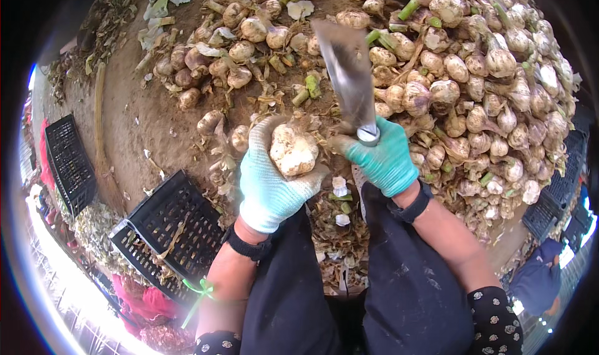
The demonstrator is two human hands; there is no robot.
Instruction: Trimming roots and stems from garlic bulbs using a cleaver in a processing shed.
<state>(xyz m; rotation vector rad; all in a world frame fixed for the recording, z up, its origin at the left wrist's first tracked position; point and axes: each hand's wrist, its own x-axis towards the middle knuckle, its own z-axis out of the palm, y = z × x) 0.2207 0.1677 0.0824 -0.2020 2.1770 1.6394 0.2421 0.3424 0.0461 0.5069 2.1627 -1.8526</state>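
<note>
In my gloved left hand (273, 186) rests a large garlic bulb (295, 149), with the fingers and thumb curled around it. My right hand (383, 156), in a green glove, grips the handle of a broad-bladed knife (348, 74). The blade points up and away from me, a little apart from the bulb. To the right of the knife rises a big heap of garlic bulbs (454, 93), some with green stem stubs. Beyond my left hand lies a looser group of bulbs with stalks (234, 51). Cut stem pieces (309, 88) lie between the two.
Black plastic crates stand at my left, one near (182, 228) and one farther off (70, 163). A straw broom (105, 168) lies on the dirt floor (149, 102). Dry skins (341, 247) litter the ground between my legs. Another person (538, 275) is at the far right, near more crates (552, 205).
</note>
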